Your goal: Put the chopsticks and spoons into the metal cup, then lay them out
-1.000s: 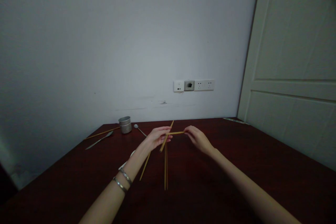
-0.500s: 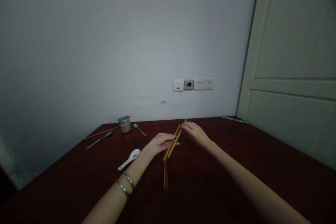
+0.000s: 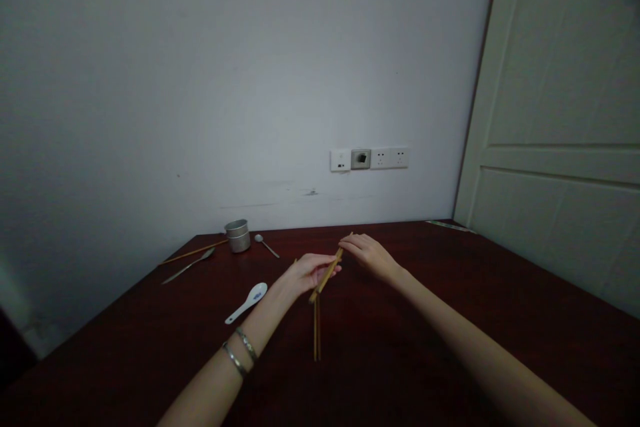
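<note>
A few wooden chopsticks [image 3: 328, 273] slant up to the right, held together off the table. My left hand [image 3: 309, 271] pinches them near the middle with thumb and fingers. The fingers of my right hand [image 3: 369, 255] are closed over their upper end, covering most of it. Below them, two more chopsticks [image 3: 317, 330] lie side by side, pointing toward me; their far ends meet the held ones in view, and I cannot tell if they touch. A white soup spoon [image 3: 247, 302] lies left of my left wrist.
A metal cup [image 3: 238, 236] stands at the back left of the dark red table [image 3: 400, 360]. Beside it lie a small metal spoon [image 3: 267, 246], a fork-like utensil [image 3: 189, 266] and a thin stick [image 3: 194, 253]. Behind are a wall with sockets [image 3: 390, 158] and a pale door [image 3: 555, 200].
The held chopsticks, spread apart before, are now drawn close together. My right hand has shifted slightly left and closed over their upper end. My left hand has barely moved.
</note>
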The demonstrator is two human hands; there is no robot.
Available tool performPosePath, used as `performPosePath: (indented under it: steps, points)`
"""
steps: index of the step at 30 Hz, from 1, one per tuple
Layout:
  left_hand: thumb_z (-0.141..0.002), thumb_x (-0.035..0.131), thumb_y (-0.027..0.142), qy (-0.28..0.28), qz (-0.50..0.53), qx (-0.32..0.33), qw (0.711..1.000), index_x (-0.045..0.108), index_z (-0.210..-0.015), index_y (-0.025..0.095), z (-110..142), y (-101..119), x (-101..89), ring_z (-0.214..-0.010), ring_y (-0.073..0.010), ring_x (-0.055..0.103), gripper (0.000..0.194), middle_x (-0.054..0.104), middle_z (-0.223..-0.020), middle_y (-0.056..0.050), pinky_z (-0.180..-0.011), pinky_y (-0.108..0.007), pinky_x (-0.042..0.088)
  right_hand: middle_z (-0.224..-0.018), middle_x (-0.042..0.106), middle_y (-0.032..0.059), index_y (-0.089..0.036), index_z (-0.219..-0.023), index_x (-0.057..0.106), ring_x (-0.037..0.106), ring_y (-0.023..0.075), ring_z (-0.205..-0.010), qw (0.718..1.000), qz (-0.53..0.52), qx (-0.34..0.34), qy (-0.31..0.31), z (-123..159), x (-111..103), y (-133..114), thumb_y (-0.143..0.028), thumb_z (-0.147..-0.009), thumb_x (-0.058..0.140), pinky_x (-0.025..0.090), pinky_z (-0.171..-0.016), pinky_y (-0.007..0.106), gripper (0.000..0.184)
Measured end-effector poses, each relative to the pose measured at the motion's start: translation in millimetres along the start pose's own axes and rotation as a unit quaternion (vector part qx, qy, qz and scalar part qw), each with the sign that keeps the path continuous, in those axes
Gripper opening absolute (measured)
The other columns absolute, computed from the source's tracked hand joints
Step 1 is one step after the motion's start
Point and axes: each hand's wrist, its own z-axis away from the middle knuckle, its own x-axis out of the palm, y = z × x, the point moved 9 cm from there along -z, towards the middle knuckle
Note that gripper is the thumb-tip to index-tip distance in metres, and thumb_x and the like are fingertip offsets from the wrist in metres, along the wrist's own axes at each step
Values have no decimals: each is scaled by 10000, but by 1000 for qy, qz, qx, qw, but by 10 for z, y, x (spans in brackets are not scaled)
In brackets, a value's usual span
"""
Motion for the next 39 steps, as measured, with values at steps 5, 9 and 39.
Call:
performPosePath:
  steps: [5, 9, 39]
  points:
    - [-758, 552, 98, -2, -10, -5, 1000, 639, -750, 42, 44, 48, 8, -515, -76, 586, 104, 629, -594, -58, -510, -130, 468, -1034, 617, 112, -163, -1110, 541, 550, 204, -960, 999, -43, 8, 8, 12, -2, 18, -152, -836, 427, 412, -819, 365, 297]
    - [-759, 580, 240, 20, -10, 30, 999, 630, -810, 60, 103, 241, -29, -513, -101, 590, 194, 622, -600, -56, -502, -185, 489, -970, 647, 95, -178, -1031, 598, 585, 192, -874, 988, -115, 92, 45, 3, -63, 129, -206, -830, 445, 432, -787, 339, 254]
    - [-667, 672, 231, 52, -86, 300, 949, 603, -863, 76, 307, 1018, 148, -680, -194, 652, 259, 676, -783, -120, -630, -276, 521, -721, 672, 53, -142, -837, 703, 607, 145, -647, 663, -644, 379, -36, 206, 413, -371, -393, -589, 694, 509, -620, 282, 353]
